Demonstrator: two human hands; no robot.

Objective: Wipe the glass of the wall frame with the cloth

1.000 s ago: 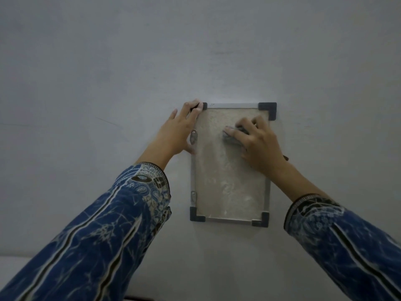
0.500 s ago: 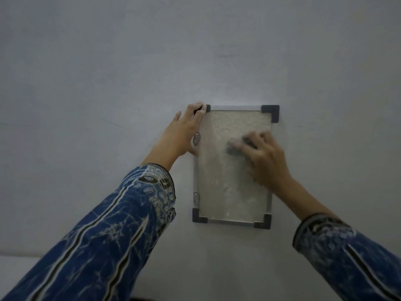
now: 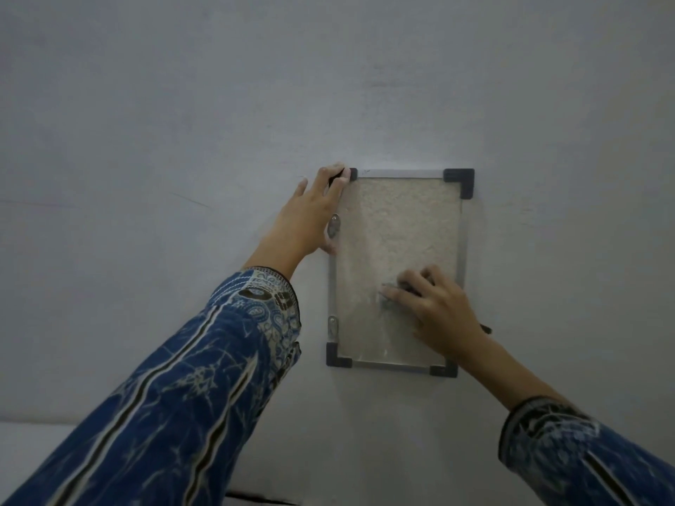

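Observation:
A small upright wall frame (image 3: 458,177) with a thin metal rim and dark corner pieces hangs on the pale wall; its glass (image 3: 398,228) looks cloudy. My left hand (image 3: 310,217) lies flat on the frame's upper left corner and left edge, fingers spread. My right hand (image 3: 434,308) presses a small grey cloth (image 3: 392,288) against the lower right part of the glass. Only a bit of the cloth shows under my fingers.
The plain pale wall (image 3: 182,140) fills the view around the frame. A lighter ledge or floor strip (image 3: 33,436) shows at the bottom left. Both arms wear blue patterned sleeves.
My right hand with the cloth has slid down the glass from the upper part to the lower right. The left hand has stayed on the upper left corner.

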